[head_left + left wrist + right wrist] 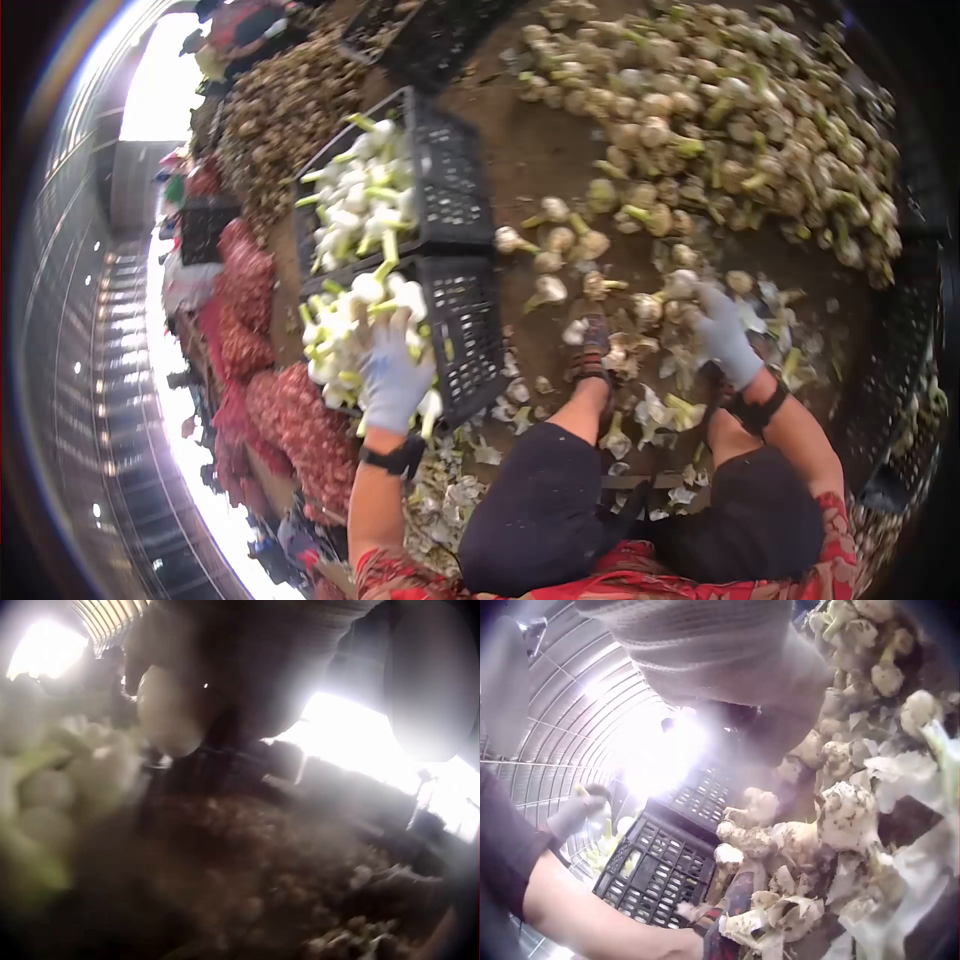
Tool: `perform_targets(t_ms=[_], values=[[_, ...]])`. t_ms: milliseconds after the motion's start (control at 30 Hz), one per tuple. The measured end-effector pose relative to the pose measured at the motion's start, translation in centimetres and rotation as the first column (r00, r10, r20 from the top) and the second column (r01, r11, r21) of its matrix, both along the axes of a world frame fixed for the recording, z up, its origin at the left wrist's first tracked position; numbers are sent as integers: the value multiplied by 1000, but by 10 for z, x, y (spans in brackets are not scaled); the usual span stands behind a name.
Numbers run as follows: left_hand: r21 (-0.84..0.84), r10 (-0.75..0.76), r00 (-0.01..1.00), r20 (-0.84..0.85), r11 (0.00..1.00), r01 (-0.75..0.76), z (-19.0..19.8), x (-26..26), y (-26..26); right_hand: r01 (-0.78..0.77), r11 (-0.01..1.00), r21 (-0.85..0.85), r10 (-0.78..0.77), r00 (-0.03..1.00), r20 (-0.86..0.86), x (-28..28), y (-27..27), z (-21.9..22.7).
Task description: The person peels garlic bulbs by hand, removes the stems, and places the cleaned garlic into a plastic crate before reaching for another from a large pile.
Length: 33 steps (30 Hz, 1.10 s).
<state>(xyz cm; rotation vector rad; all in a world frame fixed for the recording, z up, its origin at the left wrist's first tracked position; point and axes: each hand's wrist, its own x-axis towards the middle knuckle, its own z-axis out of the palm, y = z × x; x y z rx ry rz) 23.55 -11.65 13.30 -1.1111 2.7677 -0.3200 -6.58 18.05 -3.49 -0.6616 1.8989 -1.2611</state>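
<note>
Left of you, a grey ribbed wall (75,300) curves upward; a bright opening (160,95) shows blown-out white at its far end. Floor (540,130) before you: brown, earthen-looking. Your right-wrist view: arched, ribbed roof (577,682), partly washed out by glare (660,757).

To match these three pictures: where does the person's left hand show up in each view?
Head: the left hand is left of centre, at the white garlic in the nearer black crate.
Left wrist: it looms large and dark across the top middle.
Right wrist: small, towards the left edge.
Shared landmark: the white garlic, blurred at left in left wrist, below the hand in right wrist.
</note>
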Motion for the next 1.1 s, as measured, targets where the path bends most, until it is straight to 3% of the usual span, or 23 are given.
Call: perform_targets(t_ms=[33,100,233,300,333,367,433,467,500,567,633,667,700,767,800,833,900,933,967,1000,1033,1067,1100], values=[[-10,-21,990,137,1000,22,14,-6,11,-56,998,17,58,985,-160,-2,8,-25],[52,-31,979,201,998,21,17,-3,16,-90,994,69,106,957,-271,-8,14,-4],[51,-135,978,159,990,129,44,-45,31,-68,927,369,209,910,-357,-14,39,-7],[272,-106,936,-336,940,204,38,-84,38,9,937,349,134,914,-384,-20,49,-18],[354,-80,904,-420,903,244,15,-104,41,77,935,345,49,938,-343,-24,53,-19],[524,0,950,-313,834,173,-6,-121,44,148,927,344,-41,953,-300,-28,55,-19],[489,30,1000,-6,872,-23,-85,-135,35,168,907,387,-27,938,-346,-32,53,-10],[546,20,1000,18,837,-27,-98,-140,34,199,921,334,-63,924,-376,-32,57,-14],[487,161,936,312,819,-303,-143,-145,29,227,933,280,-100,909,-405,-33,61,-18],[458,202,894,401,801,-386,-180,-135,23,230,942,244,-116,906,-407,-31,67,-12],[610,261,926,274,697,-377,-200,-118,16,163,938,304,-84,963,-256,-33,67,3],[704,303,885,352,537,-464,-201,-121,13,152,954,260,-75,956,-285,-32,73,-8],[709,296,889,348,537,-457,-201,-120,16,160,952,262,-80,953,-291,-32,75,-15],[976,530,827,185,-1,-218,-156,-134,34,152,978,143,-164,983,78,-30,76,-25],[1000,485,875,6,-18,3,-135,-151,44,111,988,104,-134,958,252,-32,73,-28],[973,440,879,-183,-45,225,-116,-169,56,116,988,100,-137,959,247,-31,64,-20],[916,425,874,-236,-203,347,-93,-199,74,117,989,-86,-56,852,521,-31,34,17],[862,467,870,-160,-364,354,-81,-217,84,128,988,-90,-61,846,529,-36,20,43],[824,460,850,-256,-355,441,-80,-228,92,142,986,-91,-71,841,537,-40,9,63],[854,414,866,-281,-303,423,-82,-236,100,217,967,-133,-107,820,562,-40,4,68],[881,369,880,-299,-248,404,-84,-242,108,225,973,-46,-142,745,652,-45,3,68],[866,267,850,-453,-94,491,-86,-249,117,284,952,-112,-160,777,609,-45,-1,68],[876,205,858,-472,-3,482,-85,-250,122,330,926,-182,-175,804,568,-45,-3,66]])
